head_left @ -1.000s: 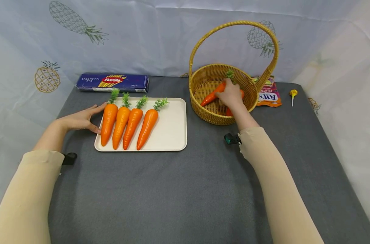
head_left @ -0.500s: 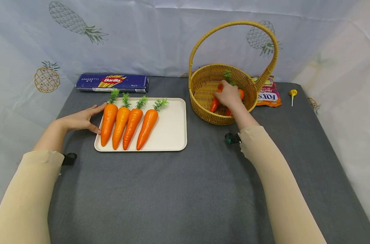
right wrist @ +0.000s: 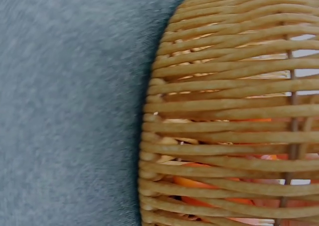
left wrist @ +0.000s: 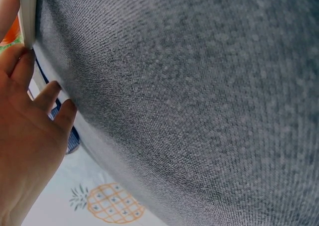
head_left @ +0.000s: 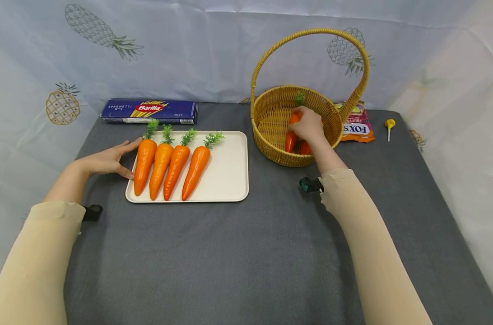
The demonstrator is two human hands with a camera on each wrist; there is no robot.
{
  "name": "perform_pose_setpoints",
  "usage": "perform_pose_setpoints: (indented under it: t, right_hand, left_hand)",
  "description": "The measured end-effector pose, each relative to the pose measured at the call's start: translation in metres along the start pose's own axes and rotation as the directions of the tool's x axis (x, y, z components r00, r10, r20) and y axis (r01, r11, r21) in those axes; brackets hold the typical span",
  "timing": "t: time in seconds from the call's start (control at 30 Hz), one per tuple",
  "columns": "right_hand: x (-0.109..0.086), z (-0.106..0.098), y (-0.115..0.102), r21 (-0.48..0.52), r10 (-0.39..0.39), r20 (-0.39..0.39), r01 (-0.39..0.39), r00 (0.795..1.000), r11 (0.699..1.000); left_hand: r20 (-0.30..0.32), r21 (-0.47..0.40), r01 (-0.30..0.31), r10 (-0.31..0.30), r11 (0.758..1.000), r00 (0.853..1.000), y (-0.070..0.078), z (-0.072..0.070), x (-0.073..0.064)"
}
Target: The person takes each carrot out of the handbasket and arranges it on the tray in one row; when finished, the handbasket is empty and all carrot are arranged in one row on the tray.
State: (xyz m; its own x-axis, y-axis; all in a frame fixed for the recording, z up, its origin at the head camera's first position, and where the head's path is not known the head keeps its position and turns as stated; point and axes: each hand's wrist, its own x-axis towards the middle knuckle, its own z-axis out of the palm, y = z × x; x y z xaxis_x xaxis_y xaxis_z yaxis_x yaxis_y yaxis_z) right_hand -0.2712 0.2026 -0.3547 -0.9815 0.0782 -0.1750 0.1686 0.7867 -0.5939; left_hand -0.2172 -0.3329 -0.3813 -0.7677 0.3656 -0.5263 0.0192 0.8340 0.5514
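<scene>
In the head view, my right hand (head_left: pixel 309 126) reaches inside the wicker basket (head_left: pixel 271 151) and holds an orange carrot (head_left: pixel 291 141) with a green top, lying roughly lengthwise. Beside it, partly under the hand, another carrot (head_left: pixel 305 148) shows. Through the basket's weave in the right wrist view, bits of orange carrot (right wrist: pixel 199 181) appear; the hand itself is mostly hidden there. My left hand (head_left: pixel 106 158) rests with spread fingers against the left edge of the cream tray (head_left: pixel 230 171), close to the leftmost carrot (head_left: pixel 145 167). Several carrots lie side by side on that tray.
A blue spaghetti box (head_left: pixel 149 111) lies behind the tray. Behind the basket's right side is a Fox's candy bag (head_left: pixel 357 124), and a yellow lollipop (head_left: pixel 389 124) lies farther right. The basket's tall handle (head_left: pixel 311 32) arches above my right hand.
Inside the basket, the carrot in my right hand has turned from a slant to nearly lengthwise and shifted right. My left hand and the carrots on the tray have stayed put.
</scene>
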Motion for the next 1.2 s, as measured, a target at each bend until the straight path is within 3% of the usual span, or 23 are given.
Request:
perform_pose_setpoints:
  t: [0.17,0.3,1.2]
  right_hand:
    - [-0.004,-0.008,-0.004,0.229,0.048,0.03,-0.054,0.998,0.972]
    - [-0.009,-0.015,-0.009,0.326,0.06,0.036,-0.068,0.998,0.943]
    - [-0.035,-0.035,-0.043,0.475,-0.004,0.009,-0.001,1.0,0.88]
  left_hand:
    - [0.002,-0.001,0.003,-0.003,1.0,1.0,0.001,0.0,-0.001]
    - [0.0,0.004,0.003,-0.003,1.0,1.0,0.002,0.0,-0.001]
    - [-0.001,0.013,0.002,-0.002,1.0,1.0,0.0,0.0,0.0]
